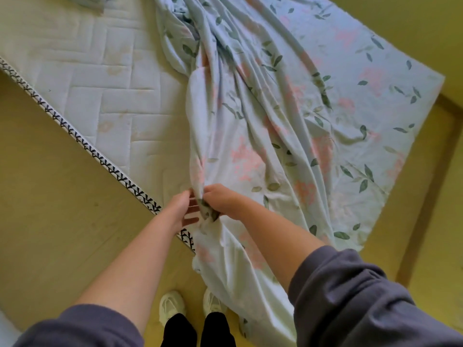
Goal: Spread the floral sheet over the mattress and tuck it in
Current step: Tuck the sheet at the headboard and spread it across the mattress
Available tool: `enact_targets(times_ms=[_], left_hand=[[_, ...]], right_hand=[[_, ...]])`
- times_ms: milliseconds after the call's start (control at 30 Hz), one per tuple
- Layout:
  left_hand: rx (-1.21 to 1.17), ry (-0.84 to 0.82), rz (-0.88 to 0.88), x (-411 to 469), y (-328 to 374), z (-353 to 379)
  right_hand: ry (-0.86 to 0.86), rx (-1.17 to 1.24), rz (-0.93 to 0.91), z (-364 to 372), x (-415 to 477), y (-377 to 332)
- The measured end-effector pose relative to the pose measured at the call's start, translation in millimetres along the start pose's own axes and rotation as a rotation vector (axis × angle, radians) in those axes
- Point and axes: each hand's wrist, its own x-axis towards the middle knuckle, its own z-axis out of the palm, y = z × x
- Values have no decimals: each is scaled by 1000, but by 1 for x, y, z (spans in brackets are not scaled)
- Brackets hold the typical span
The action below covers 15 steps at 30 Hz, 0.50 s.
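In the head view, the floral sheet [300, 121] lies over the right-hand part of the mattress [87, 83]. It is gathered into long folds that run from the mattress's near corner away toward its far end. That is the sheet's long axis here: a bunched ridge leading straight out from the hands. To the left of the ridge the quilted mattress top is bare as far as its patterned edge trim [75, 136]. To the right the cloth lies flatter and reaches the mattress's right edge. A tail of sheet spills off the near corner onto the floor [62, 209], beside the person's shoes [172, 306].

Both hands meet at the near corner, on the bottom of the ridge. The right hand [221, 201] is curled round the bunched cloth and grips it firmly. The left hand [181, 209] is just beside it, on the bare side of the mattress. Its fingers [193, 211] are fairly straight against the fold, and I cannot tell whether the thumb pinches the cloth.

The uncovered part of the mattress is all to the left of the ridge, so the next move probably has to carry the gathered edge that way. The left hand is the nearer one for this. Nothing along the trim looks tucked in yet.
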Motion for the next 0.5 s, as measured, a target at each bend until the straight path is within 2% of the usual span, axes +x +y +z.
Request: enact_targets(times_ms=[67,133,233,333,400,433,500], left_hand=[[86,27,18,11,4,0],[227,84,11,26,-2,-4],[305,117,-5,46,-20,-8],[347,101,-51,64,-40,-9],[335,62,-65,79,-46,-7],[306,31,-78,86,-48,-4],[246,-39,-89,96,-49,7]], right_hand=[[-70,9,-17,6,0,2],[-33,55,-14,2,3,9],[254,108,56,-27,17,32],[591,-42,194,-67,29,70],[753,34,244,-80,26,90],[764,107,254,-82,25,96],[658,129,249,-79,23,103]])
